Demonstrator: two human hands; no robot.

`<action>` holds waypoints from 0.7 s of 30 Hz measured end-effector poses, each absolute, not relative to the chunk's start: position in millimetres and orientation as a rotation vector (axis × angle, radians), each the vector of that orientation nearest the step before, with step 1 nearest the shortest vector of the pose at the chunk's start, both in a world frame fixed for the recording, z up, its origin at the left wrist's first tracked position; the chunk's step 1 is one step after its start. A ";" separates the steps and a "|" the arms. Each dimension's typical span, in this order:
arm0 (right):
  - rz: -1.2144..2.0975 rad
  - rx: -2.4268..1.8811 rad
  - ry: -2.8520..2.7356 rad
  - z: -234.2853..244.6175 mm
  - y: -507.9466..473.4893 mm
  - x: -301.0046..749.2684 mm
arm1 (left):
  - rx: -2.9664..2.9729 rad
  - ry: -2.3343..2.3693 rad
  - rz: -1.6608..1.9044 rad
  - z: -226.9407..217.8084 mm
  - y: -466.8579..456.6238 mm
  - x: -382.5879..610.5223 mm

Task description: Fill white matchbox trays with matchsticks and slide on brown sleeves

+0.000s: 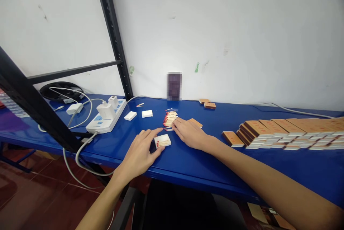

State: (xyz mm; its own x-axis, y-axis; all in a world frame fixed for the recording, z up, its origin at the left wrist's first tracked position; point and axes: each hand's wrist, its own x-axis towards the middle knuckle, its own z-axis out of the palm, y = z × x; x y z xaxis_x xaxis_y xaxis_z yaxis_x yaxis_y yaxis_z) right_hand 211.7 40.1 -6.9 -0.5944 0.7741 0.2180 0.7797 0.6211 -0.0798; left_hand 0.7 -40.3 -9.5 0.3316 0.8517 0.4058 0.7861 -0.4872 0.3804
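My left hand (141, 151) rests on the blue table (188, 162), thumb and fingers closed on the sides of a small white matchbox tray (163, 140) with a few red-tipped matches in it. My right hand (188, 132) lies just right of it, fingertips pinching at a loose pile of red-tipped matches (170, 118). A brown matchbox sleeve (195, 122) lies partly under the right hand.
Rows of brown matchboxes (290, 133) cover the table's right side. Two white trays (138, 114), a white power strip (106, 117) with chargers and cables, and a black shelf frame (113, 32) stand at the left. Two brown boxes (207, 103) sit by the wall.
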 end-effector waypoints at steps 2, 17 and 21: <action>-0.046 -1.271 -2.637 -5.1 39.2 212.1 | 2.466 1.532 0.856 -9.0 -40.5 0.8; -0.307 -1.303 -2.730 0.9 36.9 213.9 | 2.445 1.526 0.808 -9.0 -39.8 0.9; -0.140 -1.105 -2.679 7.7 23.5 209.9 | 2.452 1.526 0.824 -9.7 -39.2 0.2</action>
State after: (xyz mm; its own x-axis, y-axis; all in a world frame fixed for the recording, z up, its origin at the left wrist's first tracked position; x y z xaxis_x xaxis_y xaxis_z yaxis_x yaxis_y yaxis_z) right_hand 209.9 23.5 7.7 -0.6854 0.6818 0.2558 0.7047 0.7095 -0.0027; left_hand 0.2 -39.2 -9.7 0.3363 0.8637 0.3755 0.7880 -0.4764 0.3901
